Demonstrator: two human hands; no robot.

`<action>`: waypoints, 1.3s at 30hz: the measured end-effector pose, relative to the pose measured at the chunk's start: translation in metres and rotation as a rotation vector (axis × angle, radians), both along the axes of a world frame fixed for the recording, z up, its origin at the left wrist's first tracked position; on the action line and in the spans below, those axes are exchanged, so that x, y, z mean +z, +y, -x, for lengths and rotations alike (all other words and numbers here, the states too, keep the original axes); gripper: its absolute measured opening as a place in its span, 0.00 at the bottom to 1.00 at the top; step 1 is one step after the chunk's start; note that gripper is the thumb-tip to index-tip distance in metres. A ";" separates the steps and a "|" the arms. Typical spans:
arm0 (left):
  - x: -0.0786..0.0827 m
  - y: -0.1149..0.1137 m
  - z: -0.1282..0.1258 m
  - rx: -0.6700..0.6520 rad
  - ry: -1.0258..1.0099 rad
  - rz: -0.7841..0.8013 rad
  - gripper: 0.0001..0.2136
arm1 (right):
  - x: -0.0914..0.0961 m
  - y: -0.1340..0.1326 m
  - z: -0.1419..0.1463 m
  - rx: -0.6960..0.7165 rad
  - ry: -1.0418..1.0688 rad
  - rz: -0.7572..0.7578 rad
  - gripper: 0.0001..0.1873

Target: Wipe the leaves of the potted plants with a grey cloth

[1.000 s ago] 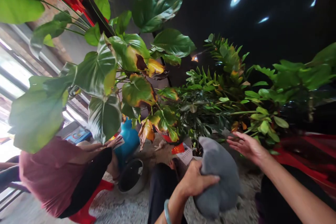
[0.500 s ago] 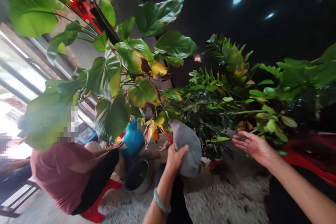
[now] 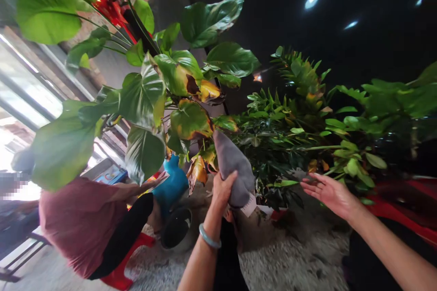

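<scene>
My left hand point(image 3: 222, 189), with a pale bangle point(image 3: 209, 236) on its wrist, grips a grey cloth point(image 3: 235, 170), thumb on the near side. The cloth hangs folded, its pointed top rising to the lower edge of a yellow-browned leaf point(image 3: 191, 119); whether they touch I cannot tell. A white dotted patch point(image 3: 249, 206) shows at the cloth's bottom corner. Out to the right, my right hand point(image 3: 329, 193) is held palm up with fingers stretched and nothing in it, close to the low green leaves point(image 3: 353, 163).
Large-leaved plants point(image 3: 141, 95) fill the left and middle, and more potted greenery point(image 3: 287, 118) stands right. A person in a pink shirt point(image 3: 80, 223) sits on a red stool point(image 3: 131, 259). Near them are a blue vessel point(image 3: 172, 186) and a dark bucket point(image 3: 177, 232). Red furniture point(image 3: 389, 204) is at right.
My left hand has turned and risen slightly with the grey cloth, whose tip is now higher and further left. The white dotted corner has come into view. My right hand has barely moved.
</scene>
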State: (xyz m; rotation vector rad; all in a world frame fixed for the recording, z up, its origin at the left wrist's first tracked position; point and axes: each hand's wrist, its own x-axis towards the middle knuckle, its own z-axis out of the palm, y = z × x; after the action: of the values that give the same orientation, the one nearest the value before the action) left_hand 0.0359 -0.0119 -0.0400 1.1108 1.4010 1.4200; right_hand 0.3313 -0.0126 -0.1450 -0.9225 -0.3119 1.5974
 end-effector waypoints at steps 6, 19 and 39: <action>-0.069 -0.061 -0.013 -0.469 -0.034 0.345 0.21 | 0.000 -0.004 -0.003 0.015 -0.015 0.005 0.06; 0.013 -0.026 -0.043 -0.255 -0.093 0.152 0.19 | 0.015 -0.010 0.010 -0.059 0.003 -0.013 0.03; -0.002 0.007 -0.116 -0.685 0.181 0.137 0.10 | 0.013 -0.017 0.003 -0.029 0.007 0.022 0.11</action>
State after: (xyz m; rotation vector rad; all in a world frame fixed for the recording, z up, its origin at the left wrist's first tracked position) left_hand 0.1516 -0.0046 -0.0420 1.4691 1.0578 0.7378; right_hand 0.3288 -0.0293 -0.1324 -0.9335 -0.2754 1.5797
